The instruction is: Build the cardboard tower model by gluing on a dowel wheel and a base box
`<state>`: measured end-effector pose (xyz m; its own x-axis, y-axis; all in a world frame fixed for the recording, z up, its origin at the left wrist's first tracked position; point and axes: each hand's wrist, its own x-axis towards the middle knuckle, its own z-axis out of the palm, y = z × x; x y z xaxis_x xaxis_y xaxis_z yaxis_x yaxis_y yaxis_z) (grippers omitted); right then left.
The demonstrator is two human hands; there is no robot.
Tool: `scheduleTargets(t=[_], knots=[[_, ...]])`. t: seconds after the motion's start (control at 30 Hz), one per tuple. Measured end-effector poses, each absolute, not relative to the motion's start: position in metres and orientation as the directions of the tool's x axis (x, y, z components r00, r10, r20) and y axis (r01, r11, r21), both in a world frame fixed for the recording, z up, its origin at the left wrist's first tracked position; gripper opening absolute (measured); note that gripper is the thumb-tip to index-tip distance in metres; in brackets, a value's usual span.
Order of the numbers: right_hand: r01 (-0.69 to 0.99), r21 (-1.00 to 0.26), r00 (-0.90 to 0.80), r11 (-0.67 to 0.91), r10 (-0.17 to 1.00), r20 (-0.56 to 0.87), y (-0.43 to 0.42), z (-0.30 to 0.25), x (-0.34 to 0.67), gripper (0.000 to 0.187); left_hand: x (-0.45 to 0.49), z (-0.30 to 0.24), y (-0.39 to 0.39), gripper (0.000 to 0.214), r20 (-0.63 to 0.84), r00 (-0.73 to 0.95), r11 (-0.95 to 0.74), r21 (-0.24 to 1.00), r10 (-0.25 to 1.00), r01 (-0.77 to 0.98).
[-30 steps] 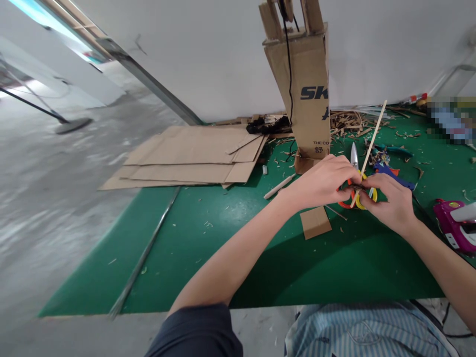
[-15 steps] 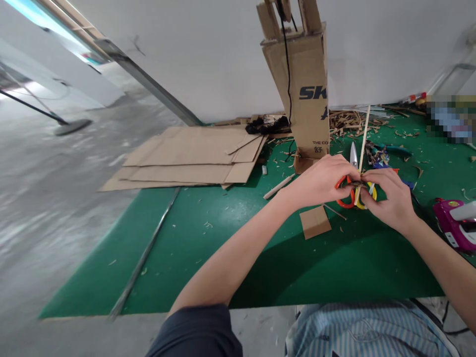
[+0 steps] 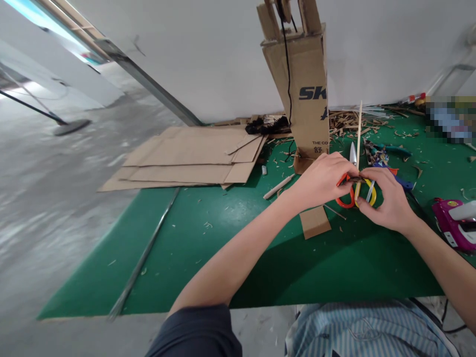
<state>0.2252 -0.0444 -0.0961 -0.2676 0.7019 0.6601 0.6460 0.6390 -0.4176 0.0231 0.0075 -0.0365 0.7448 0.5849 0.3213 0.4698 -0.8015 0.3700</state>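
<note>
Between my hands stand a pair of scissors with orange and yellow handles (image 3: pixel 353 196), their steel blades (image 3: pixel 353 155) pointing away from me. My left hand (image 3: pixel 322 181) grips the scissors near the orange handle. My right hand (image 3: pixel 385 201) pinches the lower end of a thin wooden stick (image 3: pixel 358 136), which rises almost upright in front of the blades. A small dark piece (image 3: pixel 355 179) lies across the scissors between my fingertips. I cannot tell what it is. My fingers hide the scissors' pivot.
A tall cardboard column (image 3: pixel 308 94) stands just beyond my left hand on a green mat (image 3: pixel 334 267). Flat cardboard sheets (image 3: pixel 186 158) lie to the left. A cardboard square (image 3: pixel 315 222), blue-handled pliers (image 3: pixel 394 173), wood shavings (image 3: pixel 345 121) and a magenta glue gun (image 3: pixel 453 225) lie around.
The wooden stick has swung from leaning right to nearly upright. My hands have eased slightly apart, showing more of the scissors' handles.
</note>
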Motion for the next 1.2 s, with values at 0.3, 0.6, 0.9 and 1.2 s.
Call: scheduleTargets(t=[0.3,0.6,0.9,1.2], knots=[[0.674,-0.326,-0.3,0.663,0.649,0.699,-0.0415,-0.0993,0.225,0.042,0.0228,-0.0373,0.0068,0.01,0.33,0.747,-0.814,0.307,0.577,0.493],[0.684,-0.315,-0.301,0.658,0.648,0.7,-0.0415,-0.1001,0.2257,0.042,0.0219,-0.0352,0.0065,0.013,0.293,0.764,-0.812,0.317,0.575,0.49],[0.69,-0.321,-0.298,0.648,0.659,0.691,-0.042,-0.1006,0.2247,0.041,0.0219,-0.0366,0.0099,0.013,0.292,0.77,-0.816,0.322,0.568,0.48],[0.677,-0.284,-0.332,0.679,0.626,0.706,-0.043,-0.1026,0.2253,0.047,0.0158,-0.0312,0.0081,0.024,0.319,0.619,-0.609,0.719,0.718,0.336]])
